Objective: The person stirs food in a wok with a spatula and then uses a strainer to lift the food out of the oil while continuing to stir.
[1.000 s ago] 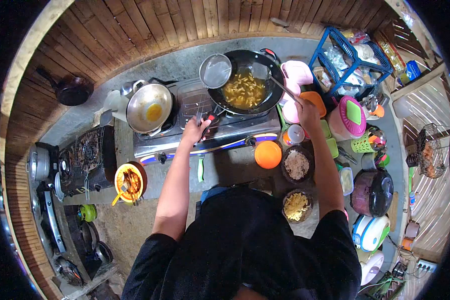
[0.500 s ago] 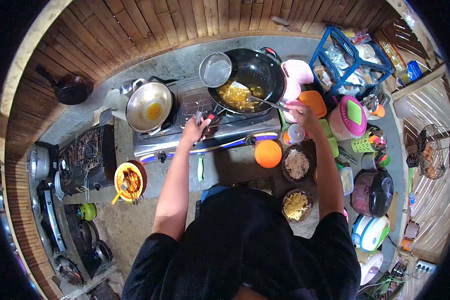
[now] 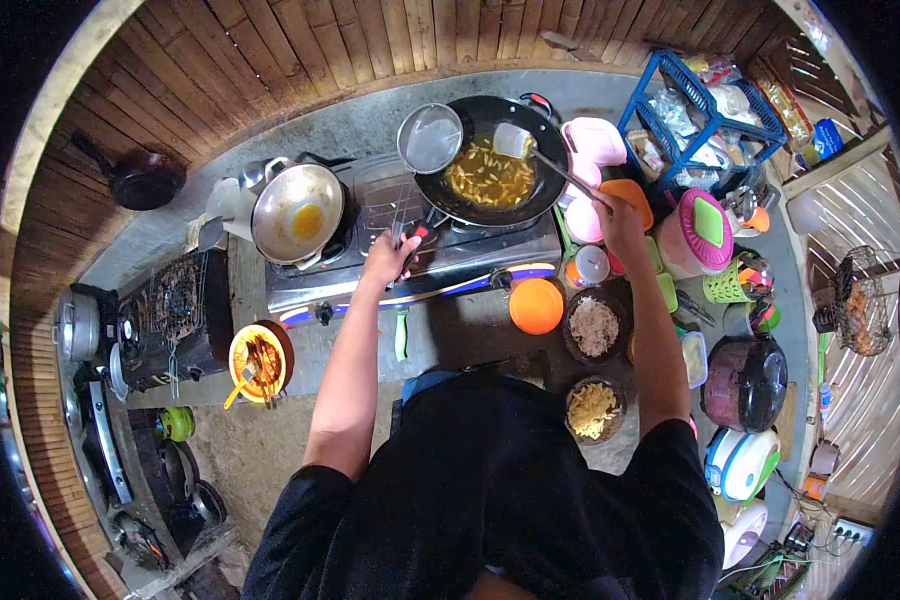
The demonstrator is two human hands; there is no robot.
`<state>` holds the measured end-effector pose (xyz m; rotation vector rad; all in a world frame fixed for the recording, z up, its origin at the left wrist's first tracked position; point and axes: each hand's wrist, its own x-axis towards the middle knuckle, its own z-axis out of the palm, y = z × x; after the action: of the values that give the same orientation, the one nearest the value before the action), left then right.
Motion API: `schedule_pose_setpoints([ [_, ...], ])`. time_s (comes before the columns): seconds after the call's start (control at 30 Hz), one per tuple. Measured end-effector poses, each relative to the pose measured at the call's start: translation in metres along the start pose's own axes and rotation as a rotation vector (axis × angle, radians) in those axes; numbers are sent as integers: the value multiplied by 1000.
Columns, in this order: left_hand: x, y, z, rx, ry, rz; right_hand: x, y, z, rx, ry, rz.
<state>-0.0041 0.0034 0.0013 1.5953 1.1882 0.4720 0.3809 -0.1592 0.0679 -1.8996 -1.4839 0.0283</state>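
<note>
My right hand is closed round the dark handle of a spatula, whose pale blade is up at the far side of a black wok. Pale strips of food lie in yellowish oil at the bottom of the wok. My left hand is closed on the wok's red and black handle and also on the thin wire handle of a round mesh strainer. The strainer's mesh overlaps the wok's left rim in this view. Both stand over the gas stove.
A second pan with yellow liquid sits on the left burner. Nearer me are an orange lid, a bowl of brownish food and a bowl of pale strips. Pink containers crowd the wok's right side.
The spatula blade has moved from the food at the wok's left to its far right side, and my right hand has shifted slightly right. The strips now lie spread in the oil.
</note>
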Motion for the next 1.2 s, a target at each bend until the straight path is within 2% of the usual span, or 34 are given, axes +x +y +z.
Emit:
schedule_pose_setpoints([
  [0.13,0,0,-1,19,3,12,3,10,20,-163,139,-159],
  [0.2,1,-1,-1,-2,-15,42,5,10,29,-51,88,-63],
  [0.3,-1,2,0,1,5,61,5,6,43,11,42,-21],
  [0.37,-9,18,-2,52,19,63,9,22,60,63,16,-76],
  [0.43,-11,18,-3,102,35,61,11,9,56,116,-14,-131],
  [0.5,-6,12,-2,32,3,32,9,-6,46,320,-265,72],
  [0.53,-5,8,-1,32,3,33,9,-3,47,320,-265,72],
  [0.6,-2,2,0,6,19,47,9,0,43,416,-483,290],
  [0.7,2,-4,0,4,3,52,4,1,24,450,-526,310],
  [0.73,3,-4,0,2,2,51,2,0,18,449,-528,312],
  [0.8,2,-2,0,0,-1,44,-1,-3,5,270,-307,-94],
  [0.93,-3,6,-2,37,-10,20,-7,-15,-19,325,-278,-17],
  [1.0,-4,8,-2,27,0,25,-7,-21,-28,188,-254,148],
  [1.13,-3,5,-1,19,4,27,-3,-26,-32,92,-176,100],
  [1.2,1,1,0,-10,3,-9,0,-18,-23,-51,-103,31],
])
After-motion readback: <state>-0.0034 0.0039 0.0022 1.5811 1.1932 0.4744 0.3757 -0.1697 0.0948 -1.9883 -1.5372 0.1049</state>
